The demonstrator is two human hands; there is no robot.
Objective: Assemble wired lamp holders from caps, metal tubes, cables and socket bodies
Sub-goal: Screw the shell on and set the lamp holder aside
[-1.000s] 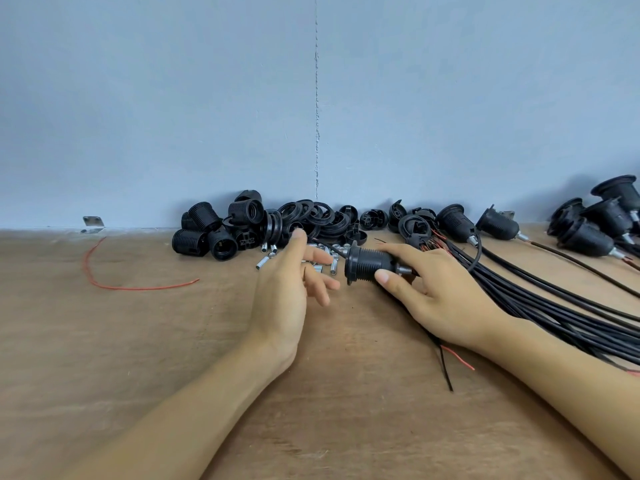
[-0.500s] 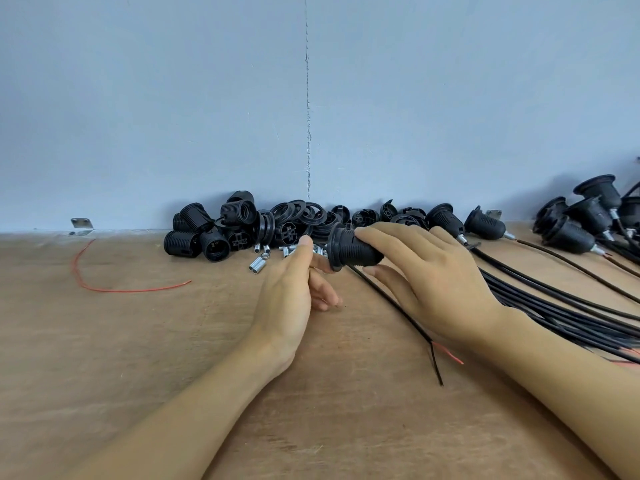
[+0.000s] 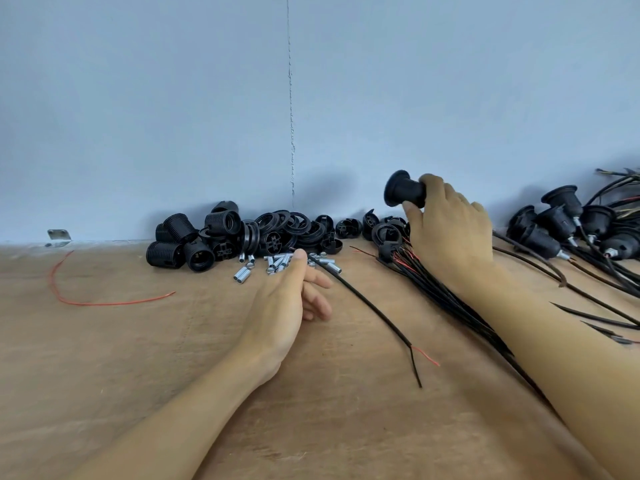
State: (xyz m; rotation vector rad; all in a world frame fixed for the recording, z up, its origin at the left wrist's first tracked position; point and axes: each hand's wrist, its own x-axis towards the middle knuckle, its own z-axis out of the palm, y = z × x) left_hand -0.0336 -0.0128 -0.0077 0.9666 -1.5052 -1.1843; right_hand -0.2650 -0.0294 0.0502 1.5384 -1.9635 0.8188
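Observation:
My right hand (image 3: 446, 230) grips an assembled black lamp holder (image 3: 403, 188), lifted off the table at the right of centre, flange pointing left. A black cable (image 3: 374, 311) lies on the table between the hands, with red and black bare ends near me; whether it joins the held holder is hidden. My left hand (image 3: 289, 299) rests on the wooden table (image 3: 138, 358) with fingers loosely curled, holding nothing, its fingertip by the small metal tubes (image 3: 277, 263). Behind them lies a pile of black socket bodies (image 3: 194, 242) and caps and rings (image 3: 294, 230).
Finished wired holders (image 3: 561, 230) are heaped at the far right against the blue wall. A bundle of black cables (image 3: 450, 299) runs under my right forearm. A loose red wire (image 3: 90, 301) lies at the left. A metal bracket (image 3: 59, 235) sits at the wall's foot.
My right hand has lifted the lamp holder from table level and carried it up and to the right. The left hand let go and stayed on the table.

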